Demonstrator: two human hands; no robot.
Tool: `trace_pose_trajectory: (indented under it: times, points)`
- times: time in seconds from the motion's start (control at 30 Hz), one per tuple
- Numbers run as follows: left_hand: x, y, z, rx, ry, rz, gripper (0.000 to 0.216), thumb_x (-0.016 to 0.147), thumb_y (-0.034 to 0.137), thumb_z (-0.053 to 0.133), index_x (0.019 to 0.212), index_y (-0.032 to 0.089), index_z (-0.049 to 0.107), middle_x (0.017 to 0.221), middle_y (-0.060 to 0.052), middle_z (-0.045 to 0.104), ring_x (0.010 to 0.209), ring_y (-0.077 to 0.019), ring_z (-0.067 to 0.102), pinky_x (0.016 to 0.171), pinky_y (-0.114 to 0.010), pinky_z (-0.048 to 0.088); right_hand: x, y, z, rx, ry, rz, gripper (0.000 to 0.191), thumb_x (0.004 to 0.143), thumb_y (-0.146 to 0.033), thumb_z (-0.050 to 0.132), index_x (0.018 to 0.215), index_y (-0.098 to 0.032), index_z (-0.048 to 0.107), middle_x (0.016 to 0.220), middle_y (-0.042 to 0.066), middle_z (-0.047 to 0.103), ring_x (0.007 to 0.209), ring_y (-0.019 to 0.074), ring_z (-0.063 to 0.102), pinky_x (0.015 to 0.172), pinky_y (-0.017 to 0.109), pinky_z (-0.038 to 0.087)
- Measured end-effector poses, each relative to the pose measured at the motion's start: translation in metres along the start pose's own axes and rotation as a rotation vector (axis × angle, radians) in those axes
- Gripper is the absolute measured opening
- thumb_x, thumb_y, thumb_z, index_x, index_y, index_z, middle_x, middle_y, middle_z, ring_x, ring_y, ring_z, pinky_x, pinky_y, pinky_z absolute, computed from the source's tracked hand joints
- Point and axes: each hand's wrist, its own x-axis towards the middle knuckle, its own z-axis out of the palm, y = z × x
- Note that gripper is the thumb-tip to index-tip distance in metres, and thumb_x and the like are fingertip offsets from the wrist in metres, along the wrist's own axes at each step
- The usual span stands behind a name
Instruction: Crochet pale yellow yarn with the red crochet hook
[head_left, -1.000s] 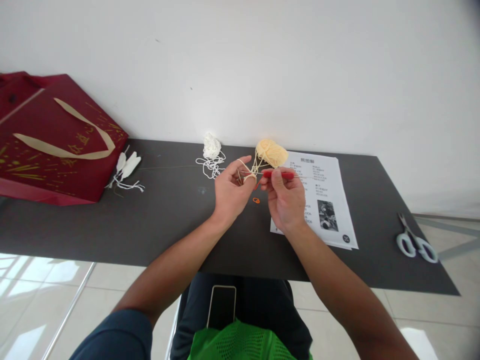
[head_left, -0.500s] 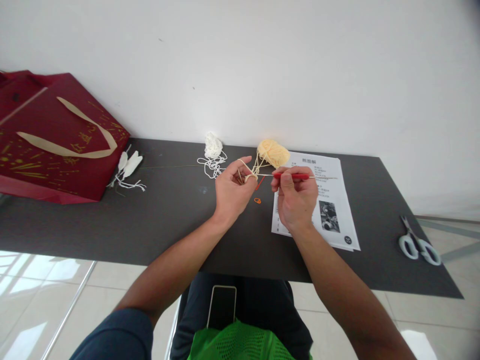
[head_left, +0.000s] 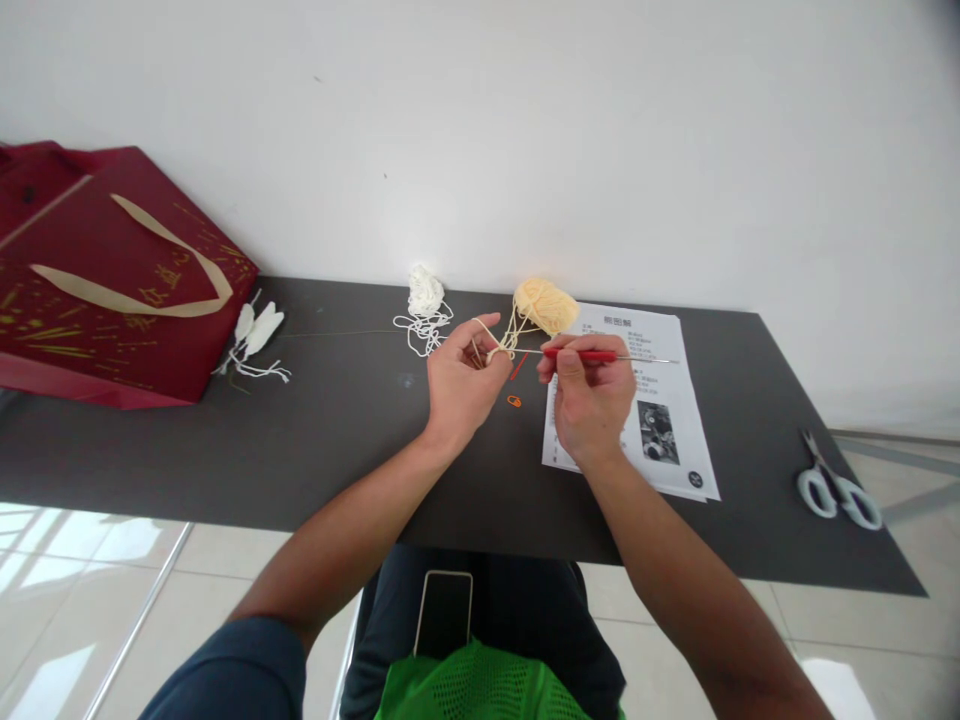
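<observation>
My left hand (head_left: 459, 378) is closed over the dark table (head_left: 337, 440), pinching a small loop of cream yarn (head_left: 498, 350) with a strand wound over its index finger. That strand runs back to a pale yellow yarn ball (head_left: 546, 303) just behind my hands. My right hand (head_left: 589, 394) is closed on a red-handled crochet hook (head_left: 592, 354), held level, its metal tip pointing left into the loop. A small orange stitch marker (head_left: 514, 401) lies on the table between my hands.
A printed sheet (head_left: 651, 400) lies under my right hand. White yarn (head_left: 424, 300) sits behind the left hand, white tassels (head_left: 255, 335) and a red gift bag (head_left: 112, 270) at far left. Scissors (head_left: 832, 485) rest at the right edge. A phone (head_left: 444, 612) lies on my lap.
My right hand and the hook shifted right, away from the left hand, then eased back slightly left. The left hand stayed almost still with the yarn loop.
</observation>
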Motion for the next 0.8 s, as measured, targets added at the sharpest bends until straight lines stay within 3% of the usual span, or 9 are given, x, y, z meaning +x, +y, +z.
trace_pose_trajectory:
  times: [0.3,0.53,0.8]
  points:
    - [-0.001,-0.006,-0.003,0.104,0.042,0.021,0.039,0.077,0.015,0.065,0.115,0.02,0.072,0.075,0.002,0.064,0.059,-0.0094,0.055,0.06,-0.024,0.045,-0.008,-0.008,0.003,-0.157,-0.035,-0.103,0.008,0.091,-0.024,0.072,0.095,-0.025,0.065,0.095,0.0,0.076,0.066,0.0114,0.07,0.061,0.028,0.058]
    - [0.0,-0.005,-0.004,0.127,0.097,0.032,0.038,0.074,0.014,0.068,0.111,0.021,0.075,0.079,0.001,0.068,0.062,-0.0099,0.057,0.063,-0.024,0.048,-0.015,-0.004,0.002,-0.339,-0.079,-0.253,0.005,0.091,-0.028,0.072,0.096,-0.028,0.07,0.099,0.004,0.079,0.08,0.0186,0.075,0.072,0.038,0.065]
    - [0.007,-0.006,-0.003,-0.111,0.093,-0.146,0.04,0.07,0.019,0.075,0.11,0.017,0.072,0.073,0.002,0.069,0.06,-0.0098,0.059,0.06,-0.024,0.049,-0.014,0.003,-0.002,-0.33,-0.153,-0.278,0.016,0.091,-0.022,0.071,0.102,-0.031,0.077,0.105,0.004,0.08,0.085,0.02,0.077,0.08,0.043,0.068]
